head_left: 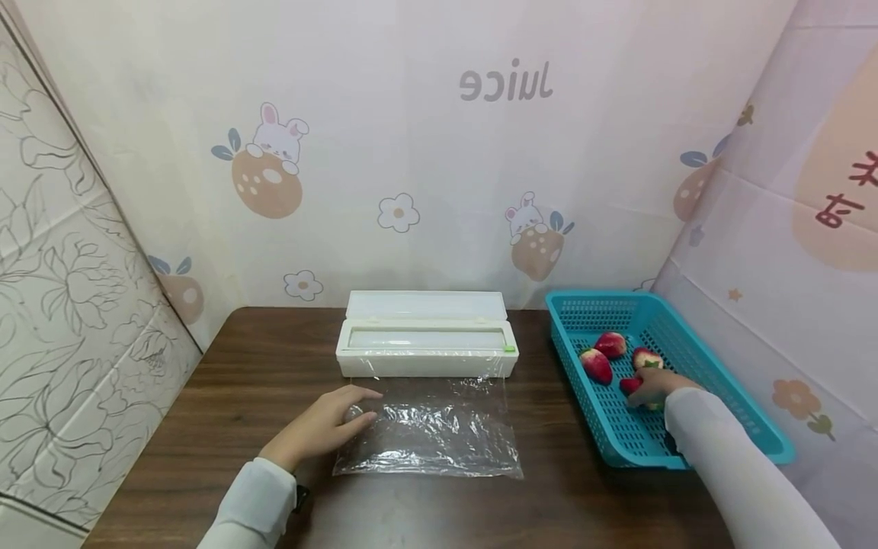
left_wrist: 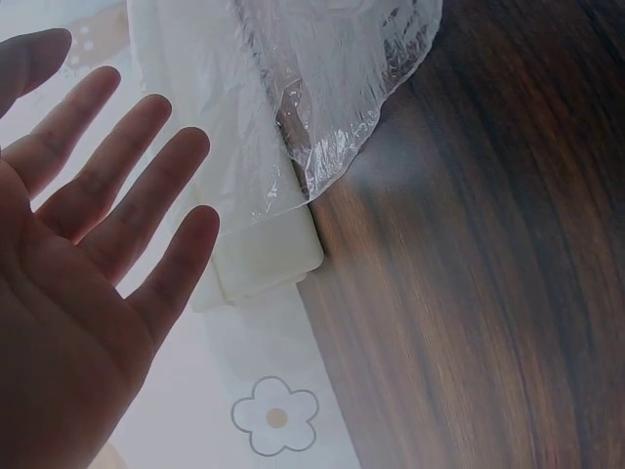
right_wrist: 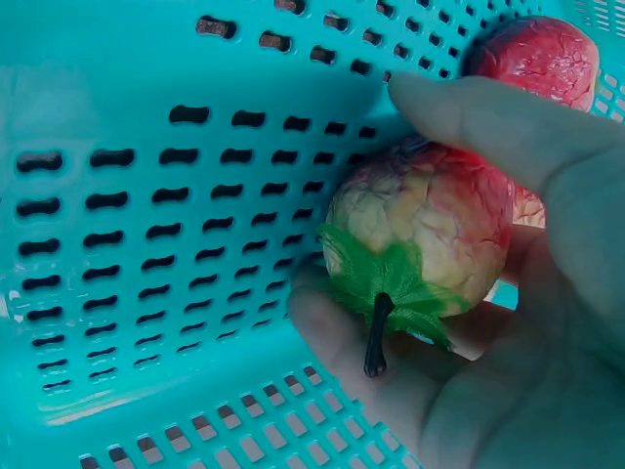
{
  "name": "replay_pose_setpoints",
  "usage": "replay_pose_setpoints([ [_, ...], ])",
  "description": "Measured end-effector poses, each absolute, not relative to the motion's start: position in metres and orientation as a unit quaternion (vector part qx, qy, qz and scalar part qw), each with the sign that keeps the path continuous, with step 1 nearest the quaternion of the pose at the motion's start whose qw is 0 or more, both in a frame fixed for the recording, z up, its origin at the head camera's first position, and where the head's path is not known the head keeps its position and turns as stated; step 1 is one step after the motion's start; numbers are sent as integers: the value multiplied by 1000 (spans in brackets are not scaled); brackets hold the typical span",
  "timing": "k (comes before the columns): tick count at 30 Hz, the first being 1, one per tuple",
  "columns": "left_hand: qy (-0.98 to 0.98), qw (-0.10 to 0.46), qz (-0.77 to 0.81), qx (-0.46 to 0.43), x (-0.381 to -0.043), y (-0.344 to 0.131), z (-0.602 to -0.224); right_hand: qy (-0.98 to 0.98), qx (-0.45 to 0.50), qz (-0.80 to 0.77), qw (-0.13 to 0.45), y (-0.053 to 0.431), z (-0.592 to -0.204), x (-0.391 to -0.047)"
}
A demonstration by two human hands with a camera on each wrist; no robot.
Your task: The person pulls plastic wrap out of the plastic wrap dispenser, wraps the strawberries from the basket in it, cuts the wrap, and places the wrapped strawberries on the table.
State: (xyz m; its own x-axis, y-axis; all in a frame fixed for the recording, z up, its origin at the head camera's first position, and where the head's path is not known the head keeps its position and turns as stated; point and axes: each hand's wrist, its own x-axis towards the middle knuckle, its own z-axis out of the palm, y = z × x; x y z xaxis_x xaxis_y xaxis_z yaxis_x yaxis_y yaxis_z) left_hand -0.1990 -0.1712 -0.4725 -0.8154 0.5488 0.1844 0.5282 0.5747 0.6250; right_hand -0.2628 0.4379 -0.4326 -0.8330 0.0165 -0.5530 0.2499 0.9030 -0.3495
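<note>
Inside the blue basket (head_left: 581, 396), my right hand (head_left: 657, 386) grips a large strawberry (right_wrist: 435, 220), red fading to cream, with a green leafy cap and dark stem. In the right wrist view the thumb is above it and the fingers curl beneath. Other strawberries (head_left: 595, 367) lie around that hand in the basket. My left hand (head_left: 321, 428), fingers spread and holding nothing, is at the left edge of a sheet of clear plastic wrap (head_left: 446, 442); contact cannot be told. The sheet extends from a white wrap dispenser (head_left: 425, 366), whose lid is raised.
A dark wooden table (head_left: 274, 358) bears the dispenser and basket, the basket at the right. Behind stands a printed curtain (head_left: 425, 152), with a patterned panel (head_left: 75, 290) at the left. A small green piece (head_left: 509, 349) sits at the dispenser's right end.
</note>
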Motion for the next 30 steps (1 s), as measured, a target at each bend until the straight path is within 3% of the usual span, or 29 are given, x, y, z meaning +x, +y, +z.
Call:
replay_pose_setpoints([
  [8, 888, 7, 342, 307, -201, -173, -476, 937, -3, -233, 259, 446, -428, -264],
  [19, 887, 6, 340, 311, -200, -174, -477, 947, -44, -302, 101, 428, -391, -254],
  [30, 890, 17, 339, 303, -197, -176, -476, 944, -85, -314, 62, 385, -353, -242],
])
